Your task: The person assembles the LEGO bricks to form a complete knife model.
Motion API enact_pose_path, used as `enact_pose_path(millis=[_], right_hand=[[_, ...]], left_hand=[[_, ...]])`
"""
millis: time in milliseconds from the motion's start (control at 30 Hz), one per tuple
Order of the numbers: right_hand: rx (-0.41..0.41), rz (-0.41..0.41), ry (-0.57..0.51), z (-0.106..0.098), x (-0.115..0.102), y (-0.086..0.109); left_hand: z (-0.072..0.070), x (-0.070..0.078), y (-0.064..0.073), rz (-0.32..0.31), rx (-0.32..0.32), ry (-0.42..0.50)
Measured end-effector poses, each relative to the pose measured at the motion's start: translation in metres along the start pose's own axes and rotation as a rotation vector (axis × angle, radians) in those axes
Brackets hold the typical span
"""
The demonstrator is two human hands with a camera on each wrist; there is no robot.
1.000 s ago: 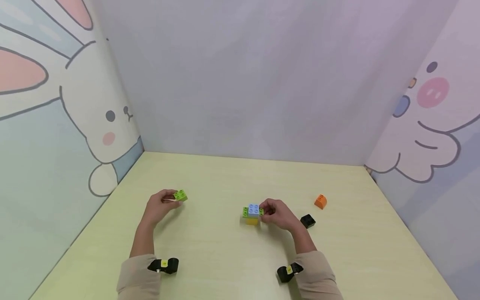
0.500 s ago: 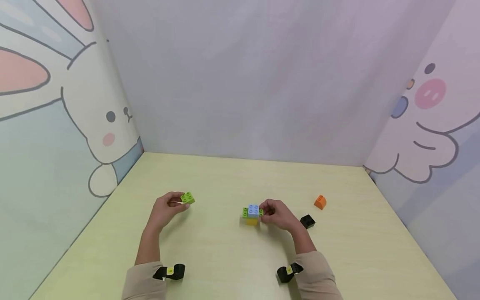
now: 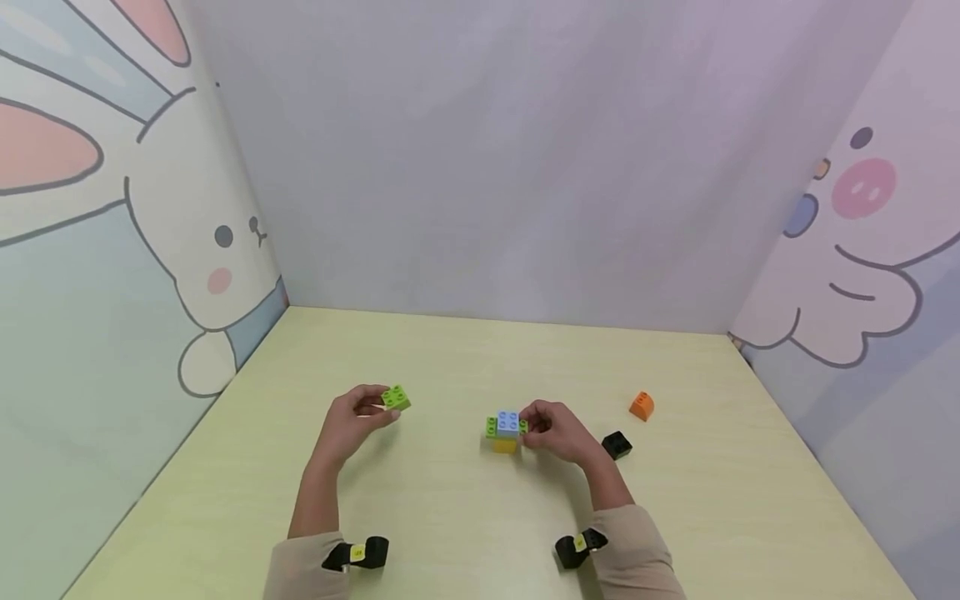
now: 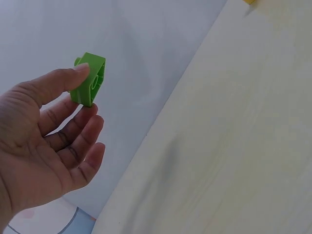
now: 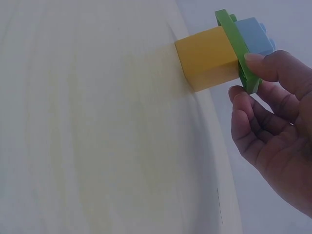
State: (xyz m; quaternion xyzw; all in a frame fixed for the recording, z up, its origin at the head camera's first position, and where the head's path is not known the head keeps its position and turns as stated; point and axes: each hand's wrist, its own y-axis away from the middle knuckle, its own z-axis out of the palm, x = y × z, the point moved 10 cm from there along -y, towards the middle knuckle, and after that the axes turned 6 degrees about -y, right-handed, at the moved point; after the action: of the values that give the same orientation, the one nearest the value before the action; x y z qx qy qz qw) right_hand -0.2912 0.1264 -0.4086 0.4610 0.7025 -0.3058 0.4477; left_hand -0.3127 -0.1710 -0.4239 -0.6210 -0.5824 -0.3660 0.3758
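My left hand (image 3: 354, 425) pinches a light green toy brick (image 3: 397, 397) with several studs, held above the table; the left wrist view shows its hollow underside, with the thumb (image 4: 73, 78) on one side. At the table's middle stands a small stack: a yellow block (image 5: 207, 58) at the bottom, a flat green plate (image 5: 237, 46) across it, and a light blue brick (image 3: 507, 423) on top. The right end of that green plate is pinched between thumb and fingers of my right hand (image 3: 557, 430). A gap separates the held brick from the stack.
To the right of my right hand lie a black brick (image 3: 617, 445) and, farther back, an orange brick (image 3: 642, 406) with a curved side. Pale curtain walls (image 3: 480, 167) with cartoon animals enclose the table (image 3: 450, 517) at the back and sides.
My left hand has moved to the right with the light green brick, closer to the stack. The right hand keeps its hold on the green plate and has barely moved.
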Motion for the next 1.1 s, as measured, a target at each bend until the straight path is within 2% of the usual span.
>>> enact_pose_path(millis=[267, 667, 867, 1000, 1100], right_hand=[[-0.004, -0.006, 0.002, 0.001, 0.0, 0.001], [-0.007, -0.016, 0.007, -0.001, -0.001, -0.002], [0.002, -0.014, 0.002, -0.002, 0.003, -0.004], [0.014, -0.004, -0.003, -0.002, 0.022, -0.008], [0.017, 0.009, -0.024, -0.002, 0.023, -0.007]], left_hand=[[0.017, 0.018, 0.001, 0.032, -0.023, 0.024], [0.054, 0.047, -0.002, 0.089, -0.078, 0.041], [0.068, 0.052, -0.001, 0.092, -0.1, 0.044], [0.078, 0.055, 0.0, 0.1, -0.123, 0.052], [0.085, 0.056, 0.0, 0.105, -0.139, 0.055]])
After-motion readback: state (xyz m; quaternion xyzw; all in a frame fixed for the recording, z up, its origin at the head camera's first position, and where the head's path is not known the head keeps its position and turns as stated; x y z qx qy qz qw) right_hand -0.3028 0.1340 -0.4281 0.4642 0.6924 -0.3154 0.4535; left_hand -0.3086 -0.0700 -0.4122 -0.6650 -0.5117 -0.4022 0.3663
